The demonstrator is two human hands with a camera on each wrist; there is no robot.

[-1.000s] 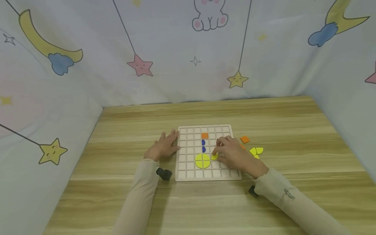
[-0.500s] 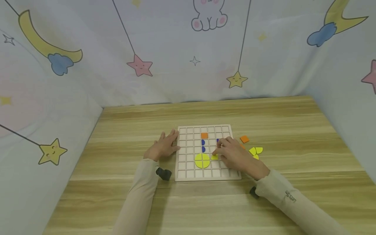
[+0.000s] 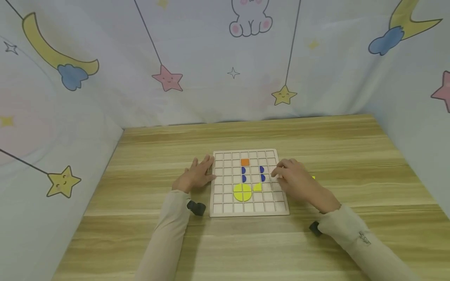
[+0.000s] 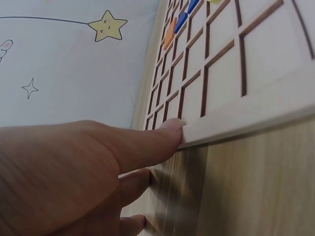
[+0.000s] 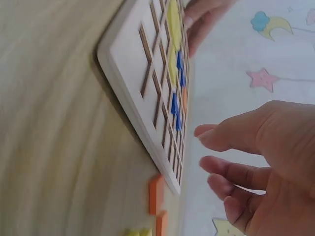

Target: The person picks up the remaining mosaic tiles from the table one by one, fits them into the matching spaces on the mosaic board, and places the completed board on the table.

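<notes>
A pale wooden grid board [image 3: 248,208] lies on the table. My left hand [image 3: 197,175] touches its left edge; in the left wrist view the thumb [image 4: 170,132] presses on the rim. Hovering by the right edge, my right hand [image 3: 295,181] holds nothing, its thumb and fingers [image 5: 231,172] apart. On the board sit an orange square [image 3: 245,162], two blue half-circles [image 3: 243,170] below it, and two more blue half-circles [image 3: 262,178] farther right. Yellow quarter-circles form a disc [image 3: 238,188], with a single yellow quarter-circle [image 3: 258,187] to its right.
Orange squares [image 5: 156,195] and yellow pieces [image 5: 140,232] lie on the wooden table [image 3: 242,249] right of the board, mostly hidden by my right hand in the head view. A printed cloth [image 3: 211,101] hangs behind and at both sides.
My right hand has let go of the yellow quarter-circle on the board and moved right, uncovering the right-hand blue half-circles. It now covers most loose pieces. The left hand has not moved.
</notes>
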